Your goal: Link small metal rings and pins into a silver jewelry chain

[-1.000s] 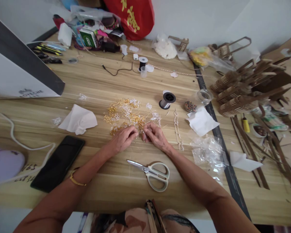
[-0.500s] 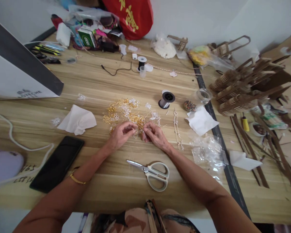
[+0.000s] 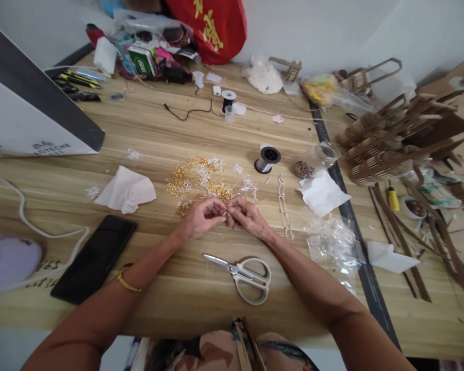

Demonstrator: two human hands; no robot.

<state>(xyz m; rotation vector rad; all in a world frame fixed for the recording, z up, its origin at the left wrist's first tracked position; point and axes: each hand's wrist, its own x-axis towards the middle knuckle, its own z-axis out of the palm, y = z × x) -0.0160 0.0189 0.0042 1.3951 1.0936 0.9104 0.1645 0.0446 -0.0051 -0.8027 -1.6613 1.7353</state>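
Just in front of a heap of gold and silver beads and small rings (image 3: pixel 195 178), my two hands meet at the fingertips. My left hand (image 3: pixel 205 216) is closed in a pinch on something too small to make out. Between the fingers of my right hand (image 3: pixel 247 216), also pinched, hangs a short beaded strand (image 3: pixel 229 218), partly hidden. Nearer to me lies a pair of scissors (image 3: pixel 242 275) with pale handles, blades pointing left. A beaded chain (image 3: pixel 283 206) is laid out on the right, and a spool of wire (image 3: pixel 267 159) stands behind it.
A black phone (image 3: pixel 95 257) and a crumpled white cloth (image 3: pixel 126 189) lie on the left. To the right are a clear jar of beads (image 3: pixel 320 157), a white paper (image 3: pixel 321 193) and clear plastic bags (image 3: pixel 334 242). Small woven baskets (image 3: pixel 382 149) are stacked at far right.
My left hand has moved right, closing the gap to my right hand, so the fingertips now meet. My right hand has barely moved. The whole view has shifted slightly.
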